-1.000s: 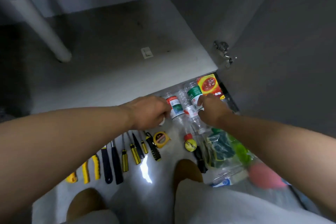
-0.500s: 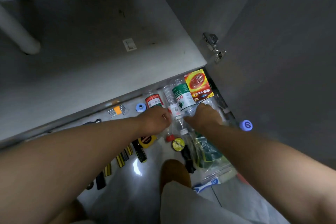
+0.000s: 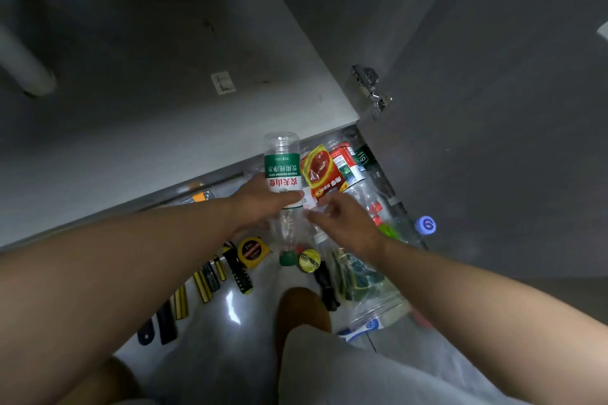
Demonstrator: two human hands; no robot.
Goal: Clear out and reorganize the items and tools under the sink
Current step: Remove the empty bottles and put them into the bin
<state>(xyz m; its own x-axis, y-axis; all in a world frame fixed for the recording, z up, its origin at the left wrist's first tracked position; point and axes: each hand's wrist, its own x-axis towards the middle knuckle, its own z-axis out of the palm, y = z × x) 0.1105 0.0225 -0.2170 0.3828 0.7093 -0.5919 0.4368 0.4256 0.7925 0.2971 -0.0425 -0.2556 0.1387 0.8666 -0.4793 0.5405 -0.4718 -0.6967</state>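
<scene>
Green-labelled bottle (image 3: pixel 283 181) gripped in left hand (image 3: pixel 260 207); right hand (image 3: pixel 345 223) beside.

Green-labelled bottle (image 3: pixel 283 174) comes up off the floor row.
The left hand (image 3: pixel 260 207) now grips it and holds it raised just left of the red and yellow packet (image 3: pixel 320 174), base toward the cabinet, green cap downward (half a second ago it lay flat beside that packet, under the right hand). The right hand (image 3: pixel 345 223) has let go, its fingers loose on the packet's near side.
</scene>
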